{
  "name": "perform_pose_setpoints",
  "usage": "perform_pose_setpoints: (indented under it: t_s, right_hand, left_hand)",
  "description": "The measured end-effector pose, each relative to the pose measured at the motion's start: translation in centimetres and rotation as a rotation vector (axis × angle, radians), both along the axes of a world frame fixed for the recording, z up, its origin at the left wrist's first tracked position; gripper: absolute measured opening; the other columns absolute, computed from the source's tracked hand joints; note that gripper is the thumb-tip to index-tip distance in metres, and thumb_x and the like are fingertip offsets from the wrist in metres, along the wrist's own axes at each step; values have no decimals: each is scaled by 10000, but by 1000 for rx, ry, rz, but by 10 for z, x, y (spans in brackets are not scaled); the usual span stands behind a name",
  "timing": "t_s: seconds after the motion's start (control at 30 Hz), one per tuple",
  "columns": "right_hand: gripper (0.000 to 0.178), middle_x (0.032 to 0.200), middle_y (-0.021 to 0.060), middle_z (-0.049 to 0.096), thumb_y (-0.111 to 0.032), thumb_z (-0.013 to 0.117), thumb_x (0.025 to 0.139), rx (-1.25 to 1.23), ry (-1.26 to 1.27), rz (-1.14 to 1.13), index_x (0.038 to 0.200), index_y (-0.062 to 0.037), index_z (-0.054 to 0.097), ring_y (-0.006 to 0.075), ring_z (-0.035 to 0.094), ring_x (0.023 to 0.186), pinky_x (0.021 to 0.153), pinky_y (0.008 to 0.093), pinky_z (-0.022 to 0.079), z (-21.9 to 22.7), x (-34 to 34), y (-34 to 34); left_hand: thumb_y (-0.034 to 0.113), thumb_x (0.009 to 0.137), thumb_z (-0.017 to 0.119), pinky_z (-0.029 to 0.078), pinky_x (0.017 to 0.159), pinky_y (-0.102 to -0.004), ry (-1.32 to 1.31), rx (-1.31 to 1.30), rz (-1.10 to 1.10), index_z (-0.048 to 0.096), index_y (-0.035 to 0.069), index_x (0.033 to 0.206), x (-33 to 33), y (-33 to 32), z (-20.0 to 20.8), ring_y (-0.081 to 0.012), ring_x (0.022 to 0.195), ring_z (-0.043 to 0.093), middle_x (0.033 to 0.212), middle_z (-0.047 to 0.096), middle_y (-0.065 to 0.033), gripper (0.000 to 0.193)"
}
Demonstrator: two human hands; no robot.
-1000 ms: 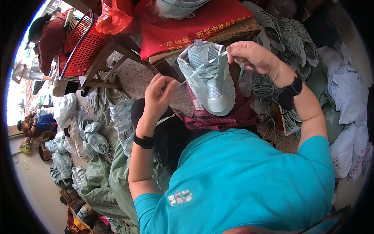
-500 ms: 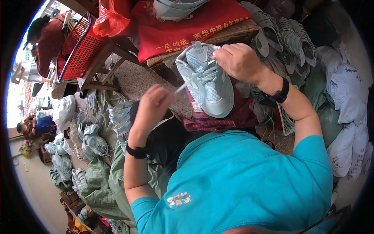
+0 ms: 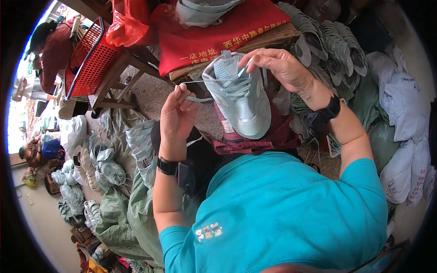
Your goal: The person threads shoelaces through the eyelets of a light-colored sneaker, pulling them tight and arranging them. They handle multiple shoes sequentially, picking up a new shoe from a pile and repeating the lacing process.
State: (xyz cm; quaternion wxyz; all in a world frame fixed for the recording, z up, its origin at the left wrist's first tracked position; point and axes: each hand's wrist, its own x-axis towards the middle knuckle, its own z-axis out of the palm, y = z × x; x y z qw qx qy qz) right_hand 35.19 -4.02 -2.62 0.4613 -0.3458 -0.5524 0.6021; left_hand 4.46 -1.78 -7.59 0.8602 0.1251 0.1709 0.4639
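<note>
A pale mint lace-up shoe [image 3: 246, 100] rests toe toward me on the dark red striped cloth over my lap. Its lace [image 3: 199, 98] crosses the tongue, and a length of it leads out from the shoe's left side. My left hand [image 3: 179, 105], left of the shoe, pinches that lace between thumb and fingers. Above the shoe's right edge is my right hand [image 3: 278, 66], its thumb and forefinger closed on a pale lace near the top eyelets. A strand also hangs below the right fingers.
Ahead stands a wooden bench [image 3: 255, 43] under a red cloth [image 3: 200, 43], with more shoe uppers [image 3: 205, 11] on it. A red plastic basket [image 3: 86, 61] is at the far left. Bundled uppers [image 3: 341, 43] and white sacks [image 3: 405, 109] pile up on the right; green sacks [image 3: 111, 218] lie left.
My left hand has moved up and slightly left, turning palm inward, and draws the lace out sideways. My right hand has shifted slightly left, its fingers now more extended over the shoe.
</note>
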Motion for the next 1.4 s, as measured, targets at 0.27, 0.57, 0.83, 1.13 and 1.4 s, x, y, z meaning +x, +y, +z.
perform_pose_setpoints:
  t_s: [0.27,0.57,0.83,1.13,1.4]
  right_hand:
    - [264,1054,114,686,-285,587,1003,-311,491,-75,995,-41,690,204,618,1067,1015,376,469,-36,13,-2]
    - [324,1106,141,676,-243,598,988,-265,801,-345,1195,5,626,264,634,1085,982,423,512,-35,83,6]
    - [288,993,92,657,-96,485,999,-375,669,-876,1230,28,603,139,559,710,642,268,485,-126,226,-25]
    - [428,1054,128,685,-138,544,982,-333,-57,-575,1372,7,441,25,401,544,450,184,315,-74,84,-27]
    - [168,857,-11,628,-247,549,1028,-173,-153,-412,1068,-86,573,56,559,736,639,212,461,-35,4,-18]
  left_hand:
    - [91,997,533,325,601,-248,-272,-364,25,633,-23,995,-13,-5,-8,-69,569,326,651,367,58,151]
    - [229,974,631,402,768,-318,17,-221,337,711,140,997,-91,4,6,-121,784,495,855,616,9,122]
    - [186,935,689,455,865,-383,-21,-162,593,683,55,1078,-213,28,-53,-212,921,566,1102,666,-104,195]
    - [193,1000,568,395,617,-204,624,159,537,518,38,1366,-126,22,-36,-53,711,506,994,687,-67,400]
    - [172,1011,578,522,790,-277,708,363,279,580,1,1245,-7,-10,-6,-132,839,646,1064,712,-120,289]
